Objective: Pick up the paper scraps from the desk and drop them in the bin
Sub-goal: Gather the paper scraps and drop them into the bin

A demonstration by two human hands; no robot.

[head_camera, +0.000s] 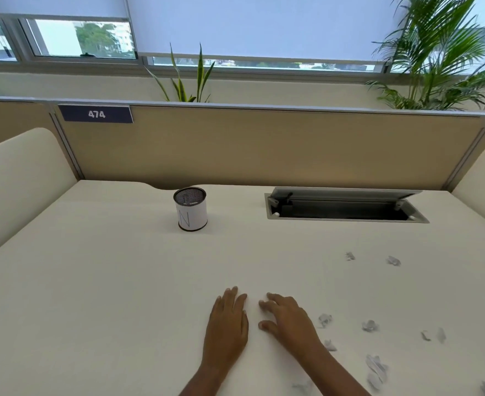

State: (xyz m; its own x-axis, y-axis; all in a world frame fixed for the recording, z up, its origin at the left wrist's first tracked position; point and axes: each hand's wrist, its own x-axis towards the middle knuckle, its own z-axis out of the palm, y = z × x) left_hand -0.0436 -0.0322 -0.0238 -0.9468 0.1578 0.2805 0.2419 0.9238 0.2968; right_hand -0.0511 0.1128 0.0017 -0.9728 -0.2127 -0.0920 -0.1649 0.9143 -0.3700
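**Both hands flat on the desk, scraps scattered to the right**

The cream desk [107,281] fills the lower view, backed by a tan partition [264,150] carrying a dark label reading 474 [96,114]. Set into the desk at the far right is a cable tray [344,208] with its grey lid tilted up. Left of it, well apart, stands the bin [191,208]: a small mesh cylinder wrapped in white paper, upright, with something pale showing inside.

The left hand [227,324] lies palm down on the desk, fingers straight and close together, holding nothing. The right hand [288,320] rests just beside it, fingers slightly spread and bent, tips on the surface, also empty.

The paper scraps lie on the desk to the right of the hands. A larger crumpled strip [376,368] sits near the bottom edge. Smaller pieces [324,320] [369,325] lie just beside the right hand, and two more [349,256] [393,260] lie farther back, all well apart from the bin.
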